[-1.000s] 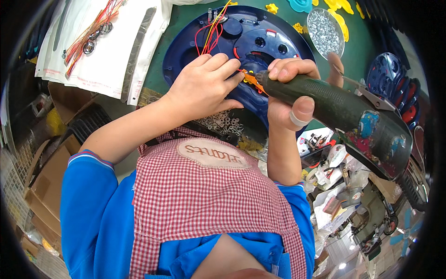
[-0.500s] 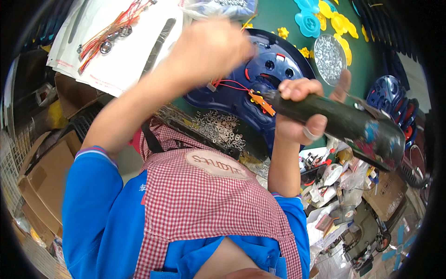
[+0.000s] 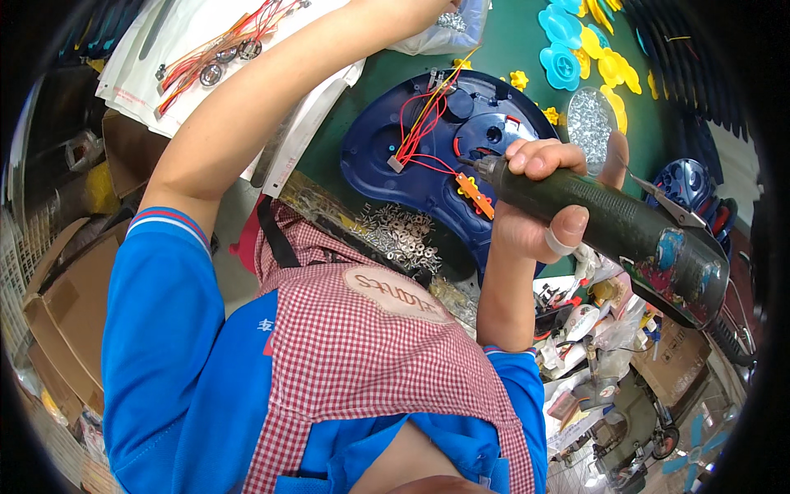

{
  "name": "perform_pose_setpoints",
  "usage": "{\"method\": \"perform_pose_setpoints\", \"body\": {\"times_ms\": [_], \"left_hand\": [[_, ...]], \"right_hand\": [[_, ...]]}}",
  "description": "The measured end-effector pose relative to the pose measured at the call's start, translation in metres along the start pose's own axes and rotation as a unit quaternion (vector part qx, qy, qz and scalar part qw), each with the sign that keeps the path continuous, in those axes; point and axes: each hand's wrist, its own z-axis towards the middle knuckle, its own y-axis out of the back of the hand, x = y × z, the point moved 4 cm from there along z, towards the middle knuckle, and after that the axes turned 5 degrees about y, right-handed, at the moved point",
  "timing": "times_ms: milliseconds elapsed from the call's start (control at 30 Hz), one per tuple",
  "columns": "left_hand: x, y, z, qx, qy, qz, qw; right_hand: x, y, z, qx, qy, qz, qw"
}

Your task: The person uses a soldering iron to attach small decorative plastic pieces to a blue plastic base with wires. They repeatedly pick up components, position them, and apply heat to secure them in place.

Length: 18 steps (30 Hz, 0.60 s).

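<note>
My right hand [image 3: 543, 193] is wrapped round a dark green electric screwdriver [image 3: 613, 218], its tip pointing left over a dark blue plastic shell [image 3: 370, 152]. A pointed metal blade tool [image 3: 671, 206] shows along the screwdriver's far side; how it is held is hidden. My left hand [image 3: 415, 11] is at the top edge beside a clear plastic bag of small metal parts [image 3: 451, 34], its fingers mostly cut off. In the shell lie red and yellow wires [image 3: 421, 123] with a small white connector. A narrow orange board [image 3: 475, 196] lies just below the screwdriver tip.
Loose screws and washers [image 3: 403, 235] lie at the table's near edge. A round dish of screws [image 3: 589, 123] stands beyond my right hand, near yellow and turquoise plastic pieces [image 3: 561, 66]. Wired speakers [image 3: 211, 74] rest on white sheets [image 3: 123, 90]. More blue shells [image 3: 683, 177] are at right.
My left hand has moved up and away from over the shell to the bag, uncovering the wires. My right hand still holds the screwdriver, shifted slightly in the picture.
</note>
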Motion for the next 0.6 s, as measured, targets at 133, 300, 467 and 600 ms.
{"method": "perform_pose_setpoints", "body": {"times_ms": [133,300,467,600], "left_hand": [[-0.023,0.013,-0.048,-0.063,-0.038,-0.211,0.975],[-0.057,0.021,-0.149,-0.007,-0.066,-0.256,0.964],[-0.059,0.024,-0.158,0.004,-0.048,-0.297,0.954],[-0.060,0.026,-0.160,-0.012,-0.057,-0.312,0.948]], "right_hand": [[0.002,-0.004,-0.004,0.018,0.012,0.022,1.000],[0.005,-0.022,-0.010,0.043,0.021,0.125,0.991],[0.006,-0.039,-0.014,0.084,0.016,0.121,0.989],[0.008,-0.044,-0.015,0.086,0.012,0.101,0.991]]}}
